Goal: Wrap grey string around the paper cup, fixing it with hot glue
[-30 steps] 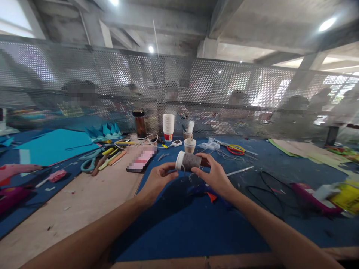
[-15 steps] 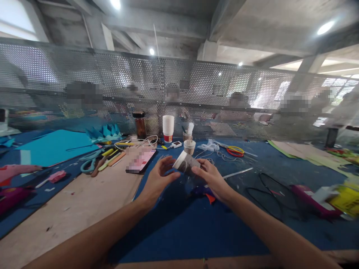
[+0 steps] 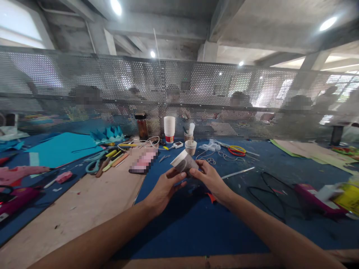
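A paper cup [image 3: 185,161] with a grey patterned side is held tilted above the blue table, its white rim facing up and left. My right hand [image 3: 211,181] grips it near the base, thumb in front and fingers behind. From the lower left, my left hand [image 3: 164,188] has its thumb and fingers closed against the cup's side; part of that contact is hidden. Just behind stands a small cup [image 3: 190,148] with a thin stick in it. An orange-red scrap [image 3: 211,198] lies below my right hand.
A stack of white cups [image 3: 169,127] and a dark jar [image 3: 141,129] stand by the perforated screen. Scissors [image 3: 237,150], a ruler [image 3: 238,172] and a black cord [image 3: 263,186] lie at right. A phone [image 3: 143,160], teal scissors [image 3: 95,162] and a pink glue gun [image 3: 21,175] lie left.
My left hand has moved in from beside the cup and closed on its side. My right hand still holds the cup, which has shifted slightly left. The whole view has moved a little.
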A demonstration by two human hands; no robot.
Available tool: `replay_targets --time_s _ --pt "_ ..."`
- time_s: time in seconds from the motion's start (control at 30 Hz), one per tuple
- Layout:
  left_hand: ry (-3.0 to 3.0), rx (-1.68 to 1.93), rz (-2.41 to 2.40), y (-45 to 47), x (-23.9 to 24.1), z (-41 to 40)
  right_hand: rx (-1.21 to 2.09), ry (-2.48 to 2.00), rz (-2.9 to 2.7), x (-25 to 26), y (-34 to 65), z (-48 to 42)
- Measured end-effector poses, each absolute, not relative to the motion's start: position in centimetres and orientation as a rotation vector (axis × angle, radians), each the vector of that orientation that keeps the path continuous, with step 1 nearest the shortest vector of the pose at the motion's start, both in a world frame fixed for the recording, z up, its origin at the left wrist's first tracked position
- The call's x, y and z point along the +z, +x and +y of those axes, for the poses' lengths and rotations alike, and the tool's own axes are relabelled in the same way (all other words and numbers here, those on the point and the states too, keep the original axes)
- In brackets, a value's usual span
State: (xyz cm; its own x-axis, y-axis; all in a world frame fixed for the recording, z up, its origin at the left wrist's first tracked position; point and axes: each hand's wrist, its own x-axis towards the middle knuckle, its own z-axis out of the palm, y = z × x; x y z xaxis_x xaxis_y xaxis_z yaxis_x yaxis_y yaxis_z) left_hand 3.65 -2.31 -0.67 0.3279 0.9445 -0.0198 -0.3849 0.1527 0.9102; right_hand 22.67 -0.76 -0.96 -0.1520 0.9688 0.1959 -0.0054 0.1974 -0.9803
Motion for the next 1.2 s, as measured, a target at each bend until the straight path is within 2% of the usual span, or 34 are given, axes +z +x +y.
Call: replay_targets --time_s 0.33,0.53,1.0,1.2 --pt "0.916 1.109 0.621 2.8 -1.0 -1.7 1.213 -0.928 -1.304 -0.7 22.8 -0.8" --pt "0.908 1.101 0.812 2.7 -0.2 -1.9 1.216 -0.945 -1.329 -0.3 22.9 -1.1" --pt "1.341 1.132 0.865 3.2 -0.7 -1.9 1.129 -0.936 -1.502 0.2 22.8 -1.5" --pt "1.306 1.160 0.826 3.4 -0.7 -1.8 1.117 -0.948 -1.567 0.0 22.6 -1.5"
